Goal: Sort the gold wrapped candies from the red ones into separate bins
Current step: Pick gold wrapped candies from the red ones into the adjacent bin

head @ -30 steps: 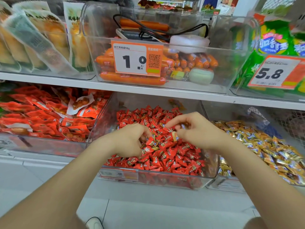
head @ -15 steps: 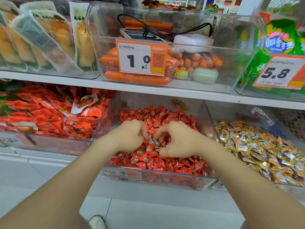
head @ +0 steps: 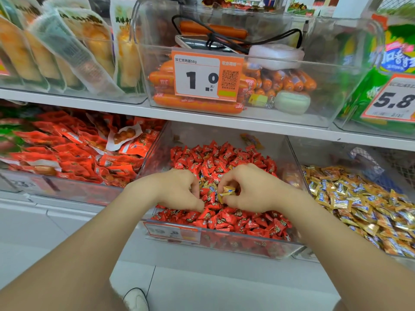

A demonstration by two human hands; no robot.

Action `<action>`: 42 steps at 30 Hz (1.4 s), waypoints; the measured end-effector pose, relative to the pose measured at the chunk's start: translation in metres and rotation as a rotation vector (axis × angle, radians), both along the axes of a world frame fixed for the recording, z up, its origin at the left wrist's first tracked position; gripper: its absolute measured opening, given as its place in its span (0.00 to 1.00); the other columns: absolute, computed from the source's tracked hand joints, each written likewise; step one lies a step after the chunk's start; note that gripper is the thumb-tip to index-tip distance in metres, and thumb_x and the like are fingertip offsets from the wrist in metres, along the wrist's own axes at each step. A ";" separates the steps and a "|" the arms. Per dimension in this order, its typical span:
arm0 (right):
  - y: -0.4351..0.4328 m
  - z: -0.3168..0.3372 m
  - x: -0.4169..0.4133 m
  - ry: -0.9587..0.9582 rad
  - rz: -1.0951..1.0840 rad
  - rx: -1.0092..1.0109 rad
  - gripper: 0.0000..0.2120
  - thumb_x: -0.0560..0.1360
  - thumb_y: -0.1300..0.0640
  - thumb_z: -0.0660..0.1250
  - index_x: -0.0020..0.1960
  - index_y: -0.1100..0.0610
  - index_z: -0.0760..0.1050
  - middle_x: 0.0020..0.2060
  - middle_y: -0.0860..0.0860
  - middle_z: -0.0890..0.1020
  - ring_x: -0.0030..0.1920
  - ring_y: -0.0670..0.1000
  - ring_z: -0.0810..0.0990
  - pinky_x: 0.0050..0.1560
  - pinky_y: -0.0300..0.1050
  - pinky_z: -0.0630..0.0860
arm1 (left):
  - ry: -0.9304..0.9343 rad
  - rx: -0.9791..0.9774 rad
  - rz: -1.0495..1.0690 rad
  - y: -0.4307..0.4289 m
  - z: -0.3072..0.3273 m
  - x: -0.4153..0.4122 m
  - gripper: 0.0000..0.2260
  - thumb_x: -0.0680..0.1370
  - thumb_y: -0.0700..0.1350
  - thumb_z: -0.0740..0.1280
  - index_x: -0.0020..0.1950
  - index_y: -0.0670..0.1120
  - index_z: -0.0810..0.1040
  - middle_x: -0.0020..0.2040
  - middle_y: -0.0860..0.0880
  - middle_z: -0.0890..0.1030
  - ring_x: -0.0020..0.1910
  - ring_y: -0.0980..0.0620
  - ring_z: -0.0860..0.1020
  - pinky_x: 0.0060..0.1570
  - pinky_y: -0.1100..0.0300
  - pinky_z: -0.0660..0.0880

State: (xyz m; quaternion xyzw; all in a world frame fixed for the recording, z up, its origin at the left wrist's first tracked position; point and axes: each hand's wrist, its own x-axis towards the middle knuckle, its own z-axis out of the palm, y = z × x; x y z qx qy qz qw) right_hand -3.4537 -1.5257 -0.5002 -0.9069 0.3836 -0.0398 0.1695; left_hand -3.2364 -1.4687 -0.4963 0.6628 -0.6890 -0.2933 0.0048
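Pinching hand: right hand (head: 253, 189), over the middle of the red candy bin (head: 247, 246); thumb and forefinger closed on a gold wrapped candy (head: 228, 190).
Left hand (head: 177, 190): just left of the right hand, over the same bin; fingers curled down into the heap; cannot tell whether anything is held.
Red candies (head: 224, 158): heaped inside the red candy bin.
Stray gold pieces (head: 207, 187): between the two hands, on the red heap.
Gold candy bin (head: 305, 258): just right of the red candy bin, heaped with gold candies (head: 359, 198).
Sausage bin (head: 325, 117): on the shelf above the red candy bin.
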 end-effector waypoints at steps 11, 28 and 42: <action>0.011 0.025 -0.011 -0.513 -0.398 0.571 0.15 0.80 0.59 0.60 0.52 0.47 0.86 0.40 0.53 0.72 0.27 0.46 0.67 0.27 0.40 0.64 | 0.020 -0.135 -0.085 0.004 -0.004 -0.005 0.09 0.78 0.50 0.73 0.43 0.46 0.78 0.38 0.54 0.80 0.37 0.56 0.77 0.36 0.60 0.71; 0.007 0.016 0.003 -1.052 -0.811 1.038 0.11 0.69 0.66 0.54 0.47 0.63 0.73 0.39 0.57 0.73 0.26 0.50 0.69 0.21 0.38 0.60 | -0.025 -0.398 -0.026 -0.023 -0.022 -0.012 0.19 0.83 0.56 0.59 0.37 0.45 0.72 0.31 0.47 0.76 0.34 0.47 0.75 0.36 0.51 0.72; 0.015 0.035 -0.037 0.152 0.083 0.329 0.10 0.70 0.47 0.82 0.51 0.41 0.88 0.40 0.43 0.87 0.42 0.44 0.84 0.50 0.46 0.80 | -0.099 -0.308 0.088 -0.033 -0.046 -0.031 0.27 0.78 0.69 0.66 0.37 0.45 0.72 0.33 0.48 0.76 0.34 0.48 0.76 0.32 0.54 0.67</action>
